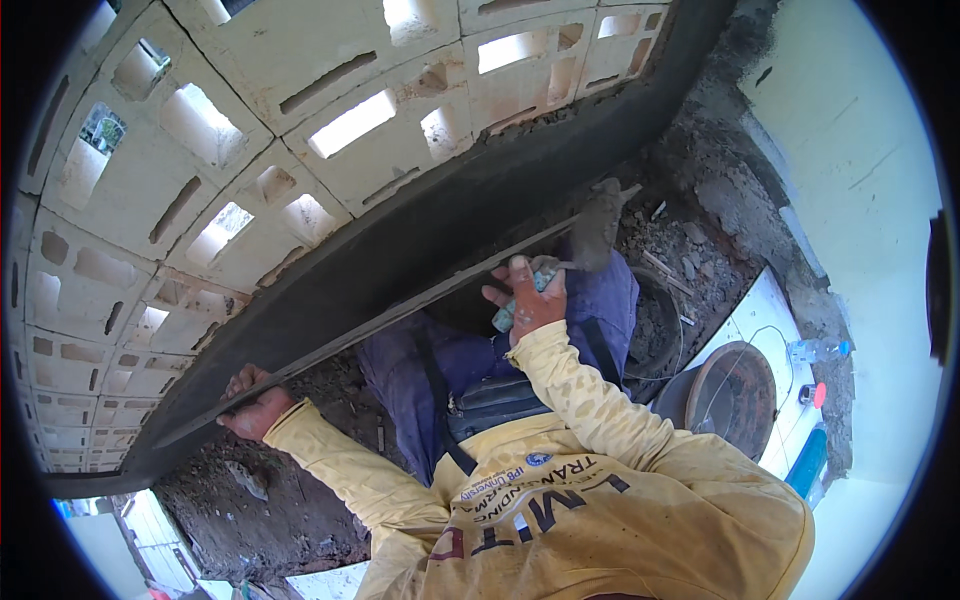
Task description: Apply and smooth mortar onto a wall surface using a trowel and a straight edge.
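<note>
A long, thin, mortar-coated straightedge (400,309) lies slantwise along a band of smooth dark grey mortar (330,265) at the foot of a pale block wall. My left hand (260,404) is closed round it near its lower left end. Farther right, my right hand (535,298) is closed on a trowel (597,228), whose blade is caked with grey mortar. Pale blue shows between those fingers, apparently the trowel's handle. The thumb and fingertips of that hand are close to the straightedge; whether they touch it I cannot tell.
The block wall (240,150) has rows of open slots. Beside my knees stand a mortar-filled bucket (655,325) and a rusty-topped round container (735,390). A clear bottle (818,350) lies at the right, near a pale wall (870,200). Rubble and soil (250,520) cover the ground.
</note>
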A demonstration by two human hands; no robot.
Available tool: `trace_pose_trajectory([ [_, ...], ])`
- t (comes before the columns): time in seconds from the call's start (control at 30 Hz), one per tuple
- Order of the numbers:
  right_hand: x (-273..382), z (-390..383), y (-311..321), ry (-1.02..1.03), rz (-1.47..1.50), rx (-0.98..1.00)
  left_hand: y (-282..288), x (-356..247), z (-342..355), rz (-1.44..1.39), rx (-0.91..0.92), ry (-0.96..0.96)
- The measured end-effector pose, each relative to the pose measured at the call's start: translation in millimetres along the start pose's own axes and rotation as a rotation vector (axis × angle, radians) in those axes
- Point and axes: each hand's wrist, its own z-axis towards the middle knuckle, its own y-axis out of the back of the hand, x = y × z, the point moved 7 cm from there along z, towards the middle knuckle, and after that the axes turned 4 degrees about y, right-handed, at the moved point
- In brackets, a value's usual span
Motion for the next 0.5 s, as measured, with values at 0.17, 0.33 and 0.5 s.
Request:
trace_pose_trajectory([
  [0.17, 15, 48, 15, 0.016, 0.032, -0.104, 7, 66, -29, -0.037, -0.009, 0.094],
  [0.33, 29, 105, 39, -0.033, 0.025, -0.153, 5, 125, -70, 0.118, -0.066, 0.184],
  [0.5, 26, 191, 67, -0.061, 0.018, -0.175, 18, 168, -102, 0.079, -0.083, 0.383],
])
